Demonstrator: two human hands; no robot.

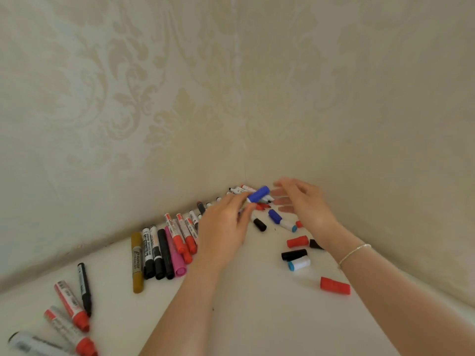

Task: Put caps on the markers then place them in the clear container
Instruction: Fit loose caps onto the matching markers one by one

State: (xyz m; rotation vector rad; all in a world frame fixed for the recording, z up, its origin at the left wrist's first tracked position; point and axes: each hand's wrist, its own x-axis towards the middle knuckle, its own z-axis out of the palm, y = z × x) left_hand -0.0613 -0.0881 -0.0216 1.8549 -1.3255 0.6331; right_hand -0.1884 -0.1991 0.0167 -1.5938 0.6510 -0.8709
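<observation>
My left hand point(226, 227) holds a marker with a blue cap point(259, 194) at its end, fingers pinching the barrel just behind the cap. My right hand point(303, 204) hovers right beside the cap with fingers spread and blurred, holding nothing. Under the hands lie loose caps: a blue one point(275, 216), a black one point(260, 224), red ones point(297, 241) point(335, 285), another black one point(294, 254) and a white-and-light-blue one point(299, 264). A row of markers point(164, 250) lies along the wall. No clear container is in view.
The white table point(244, 317) sits in a corner of patterned wallpaper walls. A gold marker point(137, 263) lies left of the row. More capped red and black markers point(74, 307) lie at the lower left.
</observation>
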